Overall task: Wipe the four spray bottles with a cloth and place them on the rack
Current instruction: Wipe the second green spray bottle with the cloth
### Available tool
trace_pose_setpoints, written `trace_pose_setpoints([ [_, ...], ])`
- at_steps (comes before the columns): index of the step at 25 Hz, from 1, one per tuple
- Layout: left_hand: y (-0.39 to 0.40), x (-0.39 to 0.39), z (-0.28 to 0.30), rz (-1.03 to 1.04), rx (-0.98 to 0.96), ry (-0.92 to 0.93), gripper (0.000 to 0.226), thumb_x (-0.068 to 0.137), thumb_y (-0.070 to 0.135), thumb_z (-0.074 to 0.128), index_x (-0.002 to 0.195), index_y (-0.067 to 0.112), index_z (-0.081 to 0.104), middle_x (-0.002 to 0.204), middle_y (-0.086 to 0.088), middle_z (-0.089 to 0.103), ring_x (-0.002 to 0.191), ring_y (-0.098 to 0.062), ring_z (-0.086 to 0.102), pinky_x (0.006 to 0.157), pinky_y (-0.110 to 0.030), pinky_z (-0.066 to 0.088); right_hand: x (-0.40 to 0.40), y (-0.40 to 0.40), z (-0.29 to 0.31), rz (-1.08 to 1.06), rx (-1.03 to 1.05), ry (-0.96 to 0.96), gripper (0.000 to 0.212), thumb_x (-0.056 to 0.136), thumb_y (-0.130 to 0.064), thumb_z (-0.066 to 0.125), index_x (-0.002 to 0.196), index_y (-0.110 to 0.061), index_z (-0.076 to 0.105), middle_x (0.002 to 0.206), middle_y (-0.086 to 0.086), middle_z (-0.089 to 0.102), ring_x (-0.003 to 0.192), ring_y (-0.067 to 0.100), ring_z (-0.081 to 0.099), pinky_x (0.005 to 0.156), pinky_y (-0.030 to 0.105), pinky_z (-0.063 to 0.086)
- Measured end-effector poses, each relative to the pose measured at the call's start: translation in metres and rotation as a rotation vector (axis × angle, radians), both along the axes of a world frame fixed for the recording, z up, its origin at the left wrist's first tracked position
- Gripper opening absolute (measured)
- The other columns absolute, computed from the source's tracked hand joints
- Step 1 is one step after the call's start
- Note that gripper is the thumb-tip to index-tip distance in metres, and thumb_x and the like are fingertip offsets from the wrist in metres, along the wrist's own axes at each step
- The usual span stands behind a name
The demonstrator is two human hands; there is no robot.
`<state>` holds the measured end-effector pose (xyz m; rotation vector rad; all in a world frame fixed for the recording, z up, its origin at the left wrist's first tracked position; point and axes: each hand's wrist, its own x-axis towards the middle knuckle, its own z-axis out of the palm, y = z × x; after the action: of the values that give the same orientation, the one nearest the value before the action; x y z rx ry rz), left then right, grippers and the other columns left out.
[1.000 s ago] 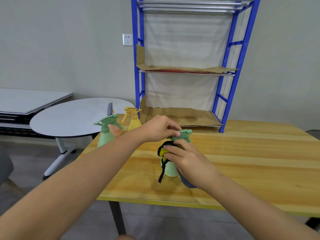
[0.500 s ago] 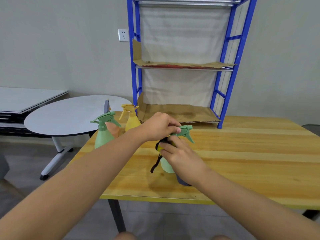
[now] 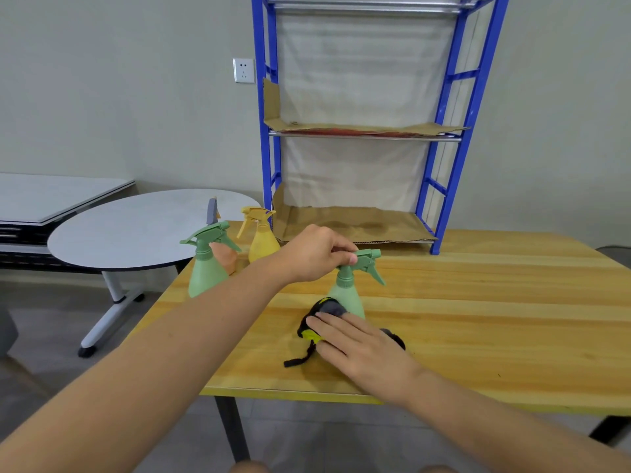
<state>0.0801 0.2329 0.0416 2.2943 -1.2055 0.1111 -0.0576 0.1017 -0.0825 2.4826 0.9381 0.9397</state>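
A pale green spray bottle stands upright on the wooden table. My left hand grips its trigger head from above. My right hand presses a dark grey and yellow cloth against the bottle's lower left side. Three more bottles stand at the table's far left corner: a green one, an orange one behind it with a grey head, and a yellow one. The blue rack stands at the table's back, its shelves lined with cardboard and holding no bottles.
A round grey table on a white leg stands left of the wooden table. A flat grey surface lies further left. A wall socket sits left of the rack. The cloth's black strap trails on the table.
My right hand with the cloth has slid down from the bottle's neck to its lower body. My left hand stays on the trigger head. The camera view has shifted a little.
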Motion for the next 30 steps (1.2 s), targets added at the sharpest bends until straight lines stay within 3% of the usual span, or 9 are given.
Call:
trace_pose_setpoints([
  [3, 0.001, -0.001, -0.001, 0.001, -0.017, -0.011, 0.025, 0.097, 0.030, 0.066, 0.116, 0.018, 0.077, 0.108, 0.000, 0.076, 0.097, -0.014, 0.064, 0.085, -0.029, 0.050, -0.010, -0.021, -0.010, -0.053, 0.034, 0.017, 0.046, 0.098, -0.005, 0.041, 0.140, -0.023, 0.051, 0.160, 0.013, 0.026, 0.146, 0.035, 0.028, 0.112, 0.053, 0.036],
  [5, -0.001, -0.001, -0.001, 0.005, -0.015, -0.007, 0.026, 0.097, 0.031, 0.066, 0.116, 0.018, 0.077, 0.108, 0.000, 0.076, 0.097, -0.015, 0.064, 0.086, -0.030, 0.050, -0.010, -0.025, -0.014, -0.093, 0.109, 0.065, 0.060, 0.092, -0.002, 0.047, 0.146, -0.026, 0.044, 0.158, 0.013, 0.031, 0.136, 0.036, 0.042, 0.095, 0.048, 0.050],
  [9, -0.002, -0.002, -0.002, 0.008, -0.015, 0.006, 0.025, 0.097, 0.031, 0.065, 0.116, 0.020, 0.077, 0.108, 0.001, 0.075, 0.097, -0.014, 0.064, 0.087, -0.032, 0.051, -0.002, -0.015, -0.026, -0.054, 0.188, 0.103, 0.054, 0.089, 0.001, 0.052, 0.138, -0.022, 0.051, 0.146, 0.008, 0.049, 0.111, 0.030, 0.054, 0.084, 0.042, 0.054],
  [12, 0.000, -0.003, 0.000, 0.005, 0.007, -0.002, 0.023, 0.098, 0.031, 0.065, 0.111, 0.019, 0.078, 0.102, -0.001, 0.075, 0.093, -0.017, 0.064, 0.086, -0.035, 0.052, 0.007, -0.010, 0.005, -0.067, 0.239, 0.046, 0.045, 0.091, -0.005, 0.064, 0.133, -0.019, 0.056, 0.143, 0.005, 0.051, 0.110, 0.029, 0.052, 0.089, 0.040, 0.051],
  [15, 0.000, 0.001, 0.000, -0.008, 0.030, -0.049, 0.024, 0.098, 0.031, 0.062, 0.101, 0.012, 0.078, 0.094, -0.007, 0.073, 0.090, -0.023, 0.064, 0.085, -0.040, 0.051, 0.014, -0.011, 0.028, -0.112, 0.255, -0.005, 0.046, 0.088, -0.002, 0.059, 0.132, -0.017, 0.058, 0.141, 0.007, 0.053, 0.109, 0.030, 0.053, 0.091, 0.041, 0.050],
  [20, -0.002, 0.003, -0.005, -0.033, 0.067, -0.090, 0.029, 0.100, 0.030, 0.059, 0.095, 0.006, 0.073, 0.090, -0.013, 0.067, 0.086, -0.028, 0.061, 0.083, -0.044, 0.049, 0.003, -0.005, 0.016, -0.051, 0.055, 0.122, 0.046, 0.078, -0.010, 0.069, 0.122, -0.021, 0.063, 0.131, 0.003, 0.059, 0.099, 0.026, 0.054, 0.077, 0.035, 0.056],
  [22, -0.004, 0.001, -0.004, -0.037, 0.062, -0.103, 0.028, 0.100, 0.029, 0.059, 0.090, 0.006, 0.072, 0.087, -0.012, 0.066, 0.083, -0.027, 0.060, 0.082, -0.042, 0.048, 0.013, -0.008, 0.038, -0.067, 0.126, 0.092, 0.034, 0.088, -0.013, 0.055, 0.119, -0.019, 0.066, 0.127, 0.003, 0.062, 0.100, 0.026, 0.056, 0.081, 0.034, 0.054],
  [25, -0.004, 0.000, -0.001, -0.047, 0.063, -0.117, 0.031, 0.100, 0.024, 0.059, 0.073, 0.008, 0.060, 0.078, -0.011, 0.061, 0.075, -0.026, 0.055, 0.077, -0.043, 0.047, 0.020, -0.012, 0.052, -0.093, 0.184, 0.007, 0.042, 0.092, -0.012, 0.036, 0.121, -0.017, 0.067, 0.129, 0.005, 0.062, 0.106, 0.027, 0.056, 0.088, 0.035, 0.051],
  [30, 0.000, -0.001, 0.002, -0.070, 0.091, -0.114, 0.031, 0.101, 0.023, 0.057, 0.078, 0.003, 0.062, 0.081, -0.014, 0.062, 0.078, -0.029, 0.055, 0.079, -0.043, 0.048, -0.005, -0.019, 0.014, 0.010, -0.019, 0.210, 0.036, 0.090, -0.011, 0.049, 0.122, -0.025, 0.059, 0.136, -0.003, 0.056, 0.104, 0.024, 0.054, 0.079, 0.033, 0.055],
])
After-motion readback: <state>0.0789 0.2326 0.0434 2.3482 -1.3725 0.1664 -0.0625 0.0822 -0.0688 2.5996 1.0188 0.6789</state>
